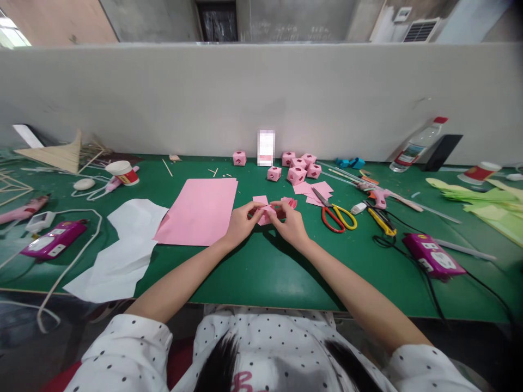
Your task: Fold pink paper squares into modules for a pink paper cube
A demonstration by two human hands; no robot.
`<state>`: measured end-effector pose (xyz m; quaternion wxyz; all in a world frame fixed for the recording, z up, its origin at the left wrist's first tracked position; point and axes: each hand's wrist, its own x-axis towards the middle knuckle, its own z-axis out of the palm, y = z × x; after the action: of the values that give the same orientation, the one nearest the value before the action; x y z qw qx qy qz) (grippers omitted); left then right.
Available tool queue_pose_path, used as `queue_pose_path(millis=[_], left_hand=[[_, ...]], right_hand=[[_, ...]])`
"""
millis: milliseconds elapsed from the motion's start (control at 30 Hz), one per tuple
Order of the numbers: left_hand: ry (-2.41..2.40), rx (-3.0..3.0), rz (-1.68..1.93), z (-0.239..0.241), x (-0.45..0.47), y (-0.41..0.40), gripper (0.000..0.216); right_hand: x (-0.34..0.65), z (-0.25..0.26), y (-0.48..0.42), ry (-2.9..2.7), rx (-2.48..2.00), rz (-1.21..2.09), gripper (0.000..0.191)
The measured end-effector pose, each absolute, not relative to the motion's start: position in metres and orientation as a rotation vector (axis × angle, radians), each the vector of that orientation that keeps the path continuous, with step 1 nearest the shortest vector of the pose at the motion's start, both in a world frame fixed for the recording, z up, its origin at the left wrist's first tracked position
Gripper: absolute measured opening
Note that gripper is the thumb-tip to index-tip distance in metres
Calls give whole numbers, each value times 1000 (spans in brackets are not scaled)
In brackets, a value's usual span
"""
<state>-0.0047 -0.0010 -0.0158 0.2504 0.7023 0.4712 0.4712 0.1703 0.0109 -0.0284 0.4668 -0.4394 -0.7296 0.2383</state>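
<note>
My left hand [241, 222] and my right hand [291, 223] meet at the middle of the green table [261, 277], and both pinch a small folded pink paper piece [267, 214] between their fingertips. Just beyond my right fingers lies another small folded pink piece [290, 202], with a pink paper square [260, 200] beside it. A large pink sheet [199, 210] lies flat to the left of my left hand. Several finished pink paper cubes [297, 175] stand farther back.
Red-and-yellow scissors [335, 213] lie right of my hands beside cut pink squares [315, 191]. Farther right are a yellow cutter [382, 221], a pink glue gun [378, 195], a purple power strip [433, 256] and a bottle [417, 144]. White paper [122, 250] and another power strip [54, 239] lie left.
</note>
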Motion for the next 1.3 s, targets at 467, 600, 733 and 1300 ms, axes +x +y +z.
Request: queue_pose_path(millis=[467,600,733,1300], left_hand=[[1217,1896,1329,-12,-3,-3,28],[1196,1871,1300,-12,-2,-3,30],[1190,1839,1297,-14,-1,-3,31],[1113,1459,1390,-18,-4,7,31]], right_hand=[[167,-28,13,-1702,-1087,744,11],[168,-33,18,-1639,-1050,879,8],[167,-34,19,-1581,-975,1035,8],[176,-23,15,-1683,-728,1137,30]])
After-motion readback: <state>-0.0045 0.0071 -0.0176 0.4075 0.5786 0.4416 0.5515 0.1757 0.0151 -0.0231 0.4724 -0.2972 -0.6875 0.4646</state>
